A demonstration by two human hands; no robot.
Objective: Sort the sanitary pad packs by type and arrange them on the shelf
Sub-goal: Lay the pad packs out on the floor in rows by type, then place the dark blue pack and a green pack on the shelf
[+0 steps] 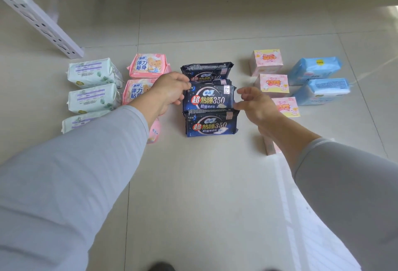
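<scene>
Five columns of sanitary pad packs lie on the pale tiled floor (193,184), grouped by colour. At far left are three mint-green packs (93,72), the nearest half hidden by the left sleeve (71,173). Beside them stand pink bear-print packs (147,66): two are plain to see, and a pink edge under the left forearm suggests a third, though the arm covers most of it. In the middle, three dark navy packs (210,98) overlap front to back like shingles. To their right are small pink boxes (268,60): three in a row, the nearest partly behind the right wrist, and another pink box edge (270,146) shows under the right forearm. At far right sit two light-blue packs (314,70). The left hand (170,92) has its fingers curled against the left edge of the middle navy pack, touching it. The right hand (256,104) hovers loosely spread just beside that pack's right edge, thumb and fingers parted, holding nothing. A white perforated shelf upright (41,20) slants across the upper left.
</scene>
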